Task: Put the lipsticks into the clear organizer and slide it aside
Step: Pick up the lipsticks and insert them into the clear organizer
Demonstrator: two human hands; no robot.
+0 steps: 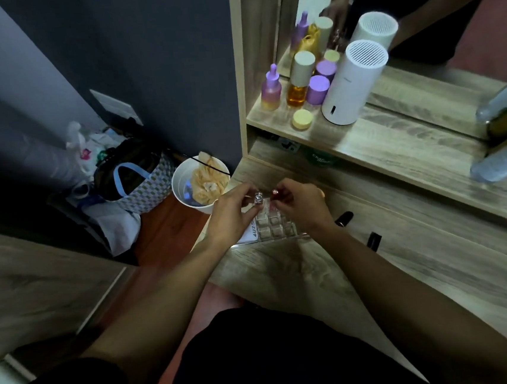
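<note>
Holding two lipsticks over the clear organizer [272, 224] near the desk [316, 278] edge: my left hand [232, 212] pinches a silver-capped lipstick [258, 198], my right hand [301, 204] a red-tipped one [275, 193]. Risks: missing a cell, nudging the organizer off; two black lipsticks [357, 226] may roll.

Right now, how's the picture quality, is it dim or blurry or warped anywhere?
Head view: dim overall, and the left wall is nearly black; the white humidifier on the shelf is brightest. Wide-angle bending curves the desk edges. Bottles at the right edge smear with blur; the hands and clear organizer are fairly sharp.
</note>
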